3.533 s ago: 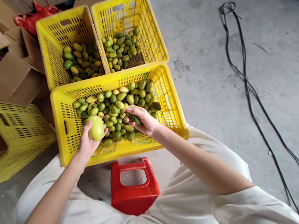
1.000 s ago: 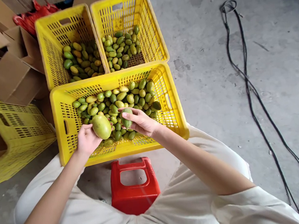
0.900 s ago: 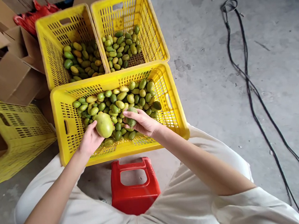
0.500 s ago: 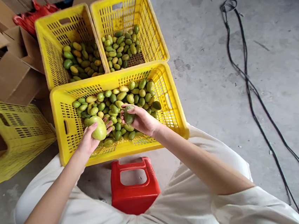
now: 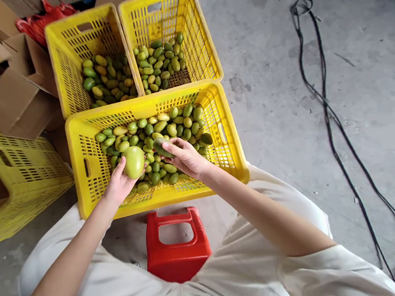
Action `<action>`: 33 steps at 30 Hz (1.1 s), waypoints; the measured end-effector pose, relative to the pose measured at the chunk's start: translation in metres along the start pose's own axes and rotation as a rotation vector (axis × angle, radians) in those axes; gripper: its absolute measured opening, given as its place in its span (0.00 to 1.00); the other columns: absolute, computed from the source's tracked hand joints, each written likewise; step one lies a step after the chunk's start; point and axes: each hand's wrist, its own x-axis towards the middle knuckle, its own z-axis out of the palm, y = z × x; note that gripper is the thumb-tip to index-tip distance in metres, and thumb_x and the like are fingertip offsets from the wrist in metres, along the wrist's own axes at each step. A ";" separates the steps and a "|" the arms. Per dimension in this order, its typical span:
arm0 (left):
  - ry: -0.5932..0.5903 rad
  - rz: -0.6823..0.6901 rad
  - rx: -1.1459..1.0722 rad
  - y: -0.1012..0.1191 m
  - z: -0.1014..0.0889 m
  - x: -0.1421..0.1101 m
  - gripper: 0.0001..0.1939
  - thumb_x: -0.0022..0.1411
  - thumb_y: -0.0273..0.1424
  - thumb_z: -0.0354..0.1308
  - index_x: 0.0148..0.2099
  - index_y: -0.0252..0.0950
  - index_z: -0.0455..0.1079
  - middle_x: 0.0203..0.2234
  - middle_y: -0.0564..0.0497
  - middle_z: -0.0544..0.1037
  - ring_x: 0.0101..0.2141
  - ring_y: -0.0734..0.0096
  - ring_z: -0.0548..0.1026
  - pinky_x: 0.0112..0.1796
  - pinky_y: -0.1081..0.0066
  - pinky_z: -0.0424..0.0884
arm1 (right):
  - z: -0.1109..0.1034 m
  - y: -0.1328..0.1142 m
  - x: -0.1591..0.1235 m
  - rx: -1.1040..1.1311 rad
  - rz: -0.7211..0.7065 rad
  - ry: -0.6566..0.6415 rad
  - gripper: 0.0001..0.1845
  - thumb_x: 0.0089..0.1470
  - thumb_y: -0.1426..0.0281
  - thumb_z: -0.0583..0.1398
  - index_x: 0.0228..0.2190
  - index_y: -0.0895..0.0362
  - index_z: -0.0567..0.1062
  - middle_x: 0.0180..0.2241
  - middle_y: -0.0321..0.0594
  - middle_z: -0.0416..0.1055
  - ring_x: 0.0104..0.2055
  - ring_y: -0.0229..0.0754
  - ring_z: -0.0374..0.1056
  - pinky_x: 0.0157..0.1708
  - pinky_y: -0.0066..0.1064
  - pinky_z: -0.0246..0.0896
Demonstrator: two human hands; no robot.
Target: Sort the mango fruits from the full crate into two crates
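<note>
My left hand (image 5: 121,179) is closed around a large pale green mango (image 5: 134,162), holding it above the near yellow crate (image 5: 105,208). In my right hand (image 5: 184,157), a smaller dark green mango (image 5: 161,147) is pinched between thumb and fingers, pointing left. The two fruits are close but apart, over a layer of loose green and yellowish mangoes (image 5: 155,177) in that crate. The undersides of both held fruits are hidden.
Behind stand a left yellow crate (image 5: 70,58) and a right yellow crate (image 5: 204,40), both with mangoes. Cardboard boxes (image 5: 11,100) and another crate (image 5: 28,169) are at left. A red stool (image 5: 178,261) is between my knees; black cables (image 5: 326,103) lie on the floor.
The dark mango has turned from upright to nearly lengthwise and moved slightly left in my right hand. My left hand has rotated the pale mango and brought it slightly right and up.
</note>
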 end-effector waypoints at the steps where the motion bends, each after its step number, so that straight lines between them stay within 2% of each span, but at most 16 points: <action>1: 0.018 0.026 -0.002 -0.002 -0.002 0.002 0.19 0.66 0.40 0.73 0.55 0.35 0.82 0.48 0.38 0.90 0.54 0.49 0.88 0.53 0.62 0.86 | 0.000 -0.001 0.000 -0.012 -0.007 -0.001 0.37 0.35 0.55 0.89 0.34 0.52 0.73 0.37 0.35 0.82 0.40 0.41 0.79 0.40 0.32 0.76; 5: 0.040 0.151 -0.034 -0.006 -0.009 0.008 0.23 0.54 0.41 0.84 0.47 0.39 0.83 0.51 0.42 0.90 0.56 0.52 0.87 0.49 0.68 0.85 | 0.002 -0.003 0.000 -0.047 -0.040 0.000 0.30 0.41 0.55 0.86 0.37 0.54 0.80 0.34 0.33 0.78 0.36 0.37 0.73 0.33 0.28 0.69; 9: 0.002 0.180 -0.018 -0.008 -0.012 0.010 0.28 0.47 0.42 0.87 0.48 0.41 0.84 0.57 0.44 0.89 0.63 0.49 0.83 0.51 0.67 0.84 | 0.003 -0.003 0.000 -0.028 -0.042 0.036 0.32 0.40 0.55 0.87 0.40 0.54 0.81 0.34 0.32 0.78 0.35 0.36 0.71 0.30 0.26 0.65; 11: 0.003 0.178 -0.020 -0.009 -0.012 0.009 0.30 0.46 0.43 0.88 0.49 0.41 0.83 0.58 0.41 0.88 0.67 0.44 0.80 0.55 0.64 0.84 | 0.003 -0.004 0.001 0.001 -0.015 0.073 0.30 0.43 0.54 0.86 0.37 0.53 0.79 0.34 0.33 0.77 0.35 0.37 0.72 0.31 0.27 0.67; 13: 0.031 0.185 -0.041 -0.010 -0.012 0.009 0.31 0.46 0.45 0.88 0.49 0.41 0.82 0.58 0.40 0.88 0.71 0.42 0.77 0.58 0.61 0.83 | 0.002 -0.006 0.002 0.023 0.031 0.089 0.27 0.50 0.51 0.83 0.35 0.53 0.77 0.32 0.34 0.76 0.34 0.39 0.71 0.31 0.29 0.69; 16: 0.075 0.186 -0.085 -0.008 -0.009 0.008 0.29 0.53 0.48 0.86 0.51 0.42 0.81 0.56 0.41 0.88 0.71 0.44 0.77 0.60 0.60 0.83 | 0.001 -0.011 0.002 0.036 0.082 0.058 0.20 0.63 0.51 0.75 0.35 0.53 0.78 0.30 0.35 0.74 0.31 0.40 0.69 0.28 0.29 0.67; 19: 0.095 0.169 -0.133 -0.001 -0.004 0.005 0.25 0.62 0.47 0.80 0.54 0.41 0.81 0.51 0.42 0.89 0.64 0.47 0.83 0.57 0.60 0.85 | 0.003 -0.016 0.000 0.067 0.105 0.026 0.13 0.71 0.59 0.63 0.38 0.55 0.79 0.32 0.36 0.75 0.29 0.37 0.68 0.28 0.28 0.65; 22: 0.094 0.113 -0.153 0.006 0.003 0.000 0.19 0.69 0.45 0.74 0.54 0.39 0.81 0.45 0.44 0.89 0.48 0.55 0.87 0.48 0.63 0.88 | 0.005 -0.016 -0.001 0.092 0.144 0.037 0.11 0.73 0.65 0.58 0.42 0.56 0.78 0.31 0.34 0.74 0.27 0.35 0.66 0.28 0.27 0.64; 24: 0.086 0.055 -0.159 0.010 0.008 -0.004 0.16 0.73 0.45 0.67 0.52 0.38 0.81 0.42 0.44 0.88 0.38 0.62 0.85 0.40 0.66 0.86 | 0.005 -0.015 -0.001 0.080 0.171 0.057 0.10 0.74 0.63 0.59 0.41 0.54 0.76 0.29 0.33 0.72 0.25 0.36 0.65 0.25 0.26 0.61; 26: 0.080 -0.004 -0.171 0.014 0.013 -0.008 0.19 0.77 0.46 0.59 0.51 0.36 0.81 0.39 0.43 0.86 0.33 0.65 0.83 0.33 0.69 0.83 | 0.002 -0.013 0.000 0.062 0.191 0.064 0.12 0.73 0.58 0.63 0.39 0.52 0.73 0.28 0.32 0.71 0.25 0.37 0.64 0.23 0.26 0.57; 29: 0.096 -0.081 -0.171 0.018 0.015 -0.012 0.25 0.78 0.47 0.52 0.50 0.33 0.81 0.34 0.42 0.84 0.29 0.64 0.81 0.27 0.70 0.79 | -0.001 -0.011 0.002 0.033 0.181 0.050 0.18 0.67 0.55 0.70 0.35 0.52 0.71 0.30 0.34 0.73 0.26 0.38 0.65 0.21 0.27 0.53; 33: 0.130 -0.108 -0.154 0.017 0.010 -0.011 0.21 0.73 0.40 0.50 0.49 0.34 0.82 0.33 0.40 0.84 0.29 0.59 0.82 0.24 0.70 0.75 | -0.001 -0.009 0.002 0.007 0.089 0.053 0.17 0.59 0.58 0.75 0.34 0.52 0.75 0.32 0.35 0.75 0.31 0.39 0.70 0.24 0.28 0.57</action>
